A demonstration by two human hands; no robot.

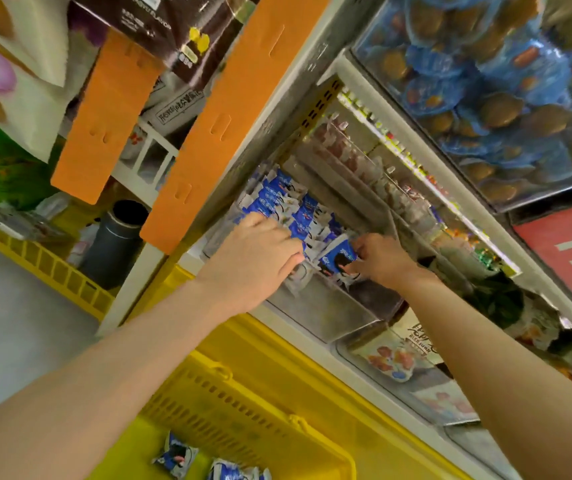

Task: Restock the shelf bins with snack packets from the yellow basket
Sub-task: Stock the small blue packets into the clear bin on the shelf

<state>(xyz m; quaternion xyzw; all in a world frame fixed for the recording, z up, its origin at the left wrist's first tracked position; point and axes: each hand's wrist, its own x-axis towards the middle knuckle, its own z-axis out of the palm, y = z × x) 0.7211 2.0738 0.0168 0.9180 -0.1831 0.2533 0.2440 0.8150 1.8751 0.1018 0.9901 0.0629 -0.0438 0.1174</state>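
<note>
Both my hands reach into a clear shelf bin [326,315] holding several blue-and-white snack packets [277,199]. My left hand [256,258] lies over the packets with its fingers curled down among them; what they hold is hidden. My right hand [381,258] pinches one blue-and-white packet [338,258] at the bin's right side. Below, the yellow basket [253,400] holds two more such packets [177,457] at the frame's bottom.
Orange shelf dividers [222,126] stand at the upper left. A dark cylinder [114,244] sits in another yellow crate [45,265] at left. Neighbouring clear bins [398,362] hold other snacks. A case of blue-wrapped goods [485,98] fills the upper right.
</note>
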